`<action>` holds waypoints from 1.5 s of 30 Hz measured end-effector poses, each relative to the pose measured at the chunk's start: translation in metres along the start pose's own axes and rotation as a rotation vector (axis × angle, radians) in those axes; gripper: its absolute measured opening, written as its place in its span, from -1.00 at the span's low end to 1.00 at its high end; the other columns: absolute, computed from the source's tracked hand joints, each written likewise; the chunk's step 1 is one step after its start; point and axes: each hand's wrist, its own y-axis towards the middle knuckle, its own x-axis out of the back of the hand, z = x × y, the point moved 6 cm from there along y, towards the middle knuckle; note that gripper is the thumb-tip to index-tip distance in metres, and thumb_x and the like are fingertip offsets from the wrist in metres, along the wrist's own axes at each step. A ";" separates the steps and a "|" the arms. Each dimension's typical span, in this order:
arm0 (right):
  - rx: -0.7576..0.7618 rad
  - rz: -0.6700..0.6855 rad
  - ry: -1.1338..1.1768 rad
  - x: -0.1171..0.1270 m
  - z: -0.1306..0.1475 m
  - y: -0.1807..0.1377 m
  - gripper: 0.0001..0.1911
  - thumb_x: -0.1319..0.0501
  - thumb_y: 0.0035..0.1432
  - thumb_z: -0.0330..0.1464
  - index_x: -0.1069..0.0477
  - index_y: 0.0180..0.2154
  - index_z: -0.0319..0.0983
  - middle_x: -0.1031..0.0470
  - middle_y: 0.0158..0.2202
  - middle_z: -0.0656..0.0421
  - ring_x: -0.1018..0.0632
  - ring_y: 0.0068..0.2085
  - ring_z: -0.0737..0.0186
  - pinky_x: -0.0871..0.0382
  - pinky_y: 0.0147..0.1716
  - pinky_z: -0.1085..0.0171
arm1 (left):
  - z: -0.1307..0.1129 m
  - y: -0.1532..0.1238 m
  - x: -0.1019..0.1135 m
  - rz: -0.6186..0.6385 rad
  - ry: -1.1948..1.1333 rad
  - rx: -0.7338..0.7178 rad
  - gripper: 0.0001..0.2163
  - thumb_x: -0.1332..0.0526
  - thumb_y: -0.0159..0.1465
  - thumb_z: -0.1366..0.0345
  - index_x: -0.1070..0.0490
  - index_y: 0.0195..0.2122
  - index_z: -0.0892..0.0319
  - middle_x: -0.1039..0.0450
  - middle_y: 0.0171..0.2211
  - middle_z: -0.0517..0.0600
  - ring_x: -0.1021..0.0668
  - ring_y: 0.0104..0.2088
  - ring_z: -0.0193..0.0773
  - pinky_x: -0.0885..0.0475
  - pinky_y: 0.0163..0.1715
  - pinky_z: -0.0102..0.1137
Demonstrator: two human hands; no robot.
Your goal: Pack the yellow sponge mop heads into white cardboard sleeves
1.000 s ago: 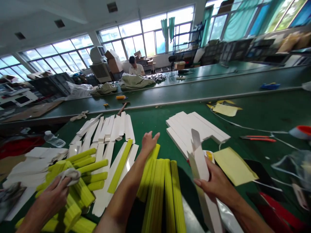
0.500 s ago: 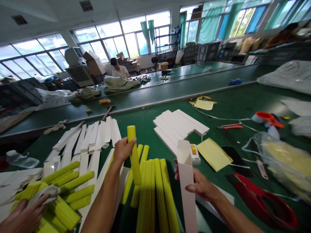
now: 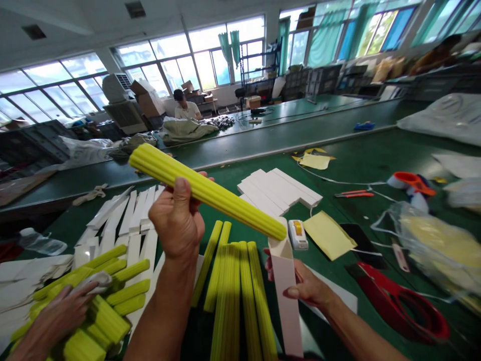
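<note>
A long yellow ribbed stick (image 3: 210,193) is gripped in my left hand (image 3: 178,215), tilted down to the right. Its lower end is at the open top of a narrow white box (image 3: 285,296); whether the tip is inside I cannot tell. My right hand (image 3: 306,288) is wrapped round that box, which stands nearly upright with its flap up. Between my arms lie several more yellow sticks (image 3: 229,296) on the green table. A co-worker's hand (image 3: 60,313) with a white cloth rests on a pile of yellow sticks (image 3: 108,321) at the lower left.
White boxes (image 3: 131,215) lie at the left, and a row of flat white boxes (image 3: 278,188) behind. To the right are a tape dispenser (image 3: 406,306), a yellow card (image 3: 328,235), a white-and-yellow device (image 3: 298,234) and a plastic bag (image 3: 428,240). Another person (image 3: 187,108) sits beyond the conveyor.
My left hand has raised the yellow stick off the bunch and tipped it from upright to slanting, its lower end now at the box's mouth. The right hand still holds the box.
</note>
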 end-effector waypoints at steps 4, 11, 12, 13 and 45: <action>0.007 0.004 0.018 -0.005 0.005 -0.003 -0.29 -0.49 -0.27 -0.13 -0.50 -0.02 -0.24 -0.50 -0.22 0.11 -0.47 -0.21 0.15 -0.34 -0.20 0.26 | 0.009 -0.008 -0.009 0.100 0.009 0.030 -0.61 -0.40 0.15 0.02 -0.50 -0.25 0.29 -0.61 -0.37 0.04 -0.65 -0.43 -0.23 -0.62 -0.32 -0.32; 0.000 0.038 0.058 -0.010 0.003 -0.001 -0.30 -0.51 -0.32 -0.15 -0.51 -0.06 -0.23 -0.47 -0.21 0.13 -0.44 -0.21 0.18 -0.31 -0.22 0.30 | -0.020 -0.009 -0.019 0.261 0.041 -0.068 -0.76 -0.39 0.20 0.12 -0.58 -0.29 0.22 -0.63 -0.35 0.03 -0.66 -0.40 -0.22 -0.62 -0.32 -0.33; -0.002 0.043 0.064 -0.010 0.002 -0.001 -0.30 -0.51 -0.32 -0.16 -0.51 -0.06 -0.22 -0.47 -0.21 0.13 -0.44 -0.21 0.19 -0.31 -0.23 0.31 | -0.024 -0.011 -0.020 0.273 0.049 -0.078 -0.77 -0.39 0.20 0.13 -0.59 -0.28 0.21 -0.64 -0.35 0.04 -0.66 -0.40 -0.21 -0.63 -0.32 -0.33; -0.003 0.048 0.069 -0.010 0.001 -0.001 -0.30 -0.51 -0.32 -0.16 -0.51 -0.05 -0.22 -0.47 -0.21 0.14 -0.44 -0.21 0.19 -0.31 -0.22 0.31 | -0.029 -0.014 -0.020 0.282 0.060 -0.091 -0.77 -0.39 0.20 0.14 -0.59 -0.28 0.21 -0.64 -0.34 0.04 -0.66 -0.39 -0.20 -0.63 -0.33 -0.33; -0.013 0.311 0.258 -0.016 -0.020 0.001 0.06 -0.56 -0.34 -0.25 -0.31 0.26 -0.17 -0.45 0.01 0.04 -0.46 -0.11 0.12 -0.30 -0.09 0.23 | -0.041 -0.004 -0.020 0.524 0.024 -0.062 -0.61 -0.40 0.14 0.00 -0.58 -0.14 0.20 -0.63 -0.33 0.07 -0.66 -0.39 -0.12 -0.66 -0.38 -0.25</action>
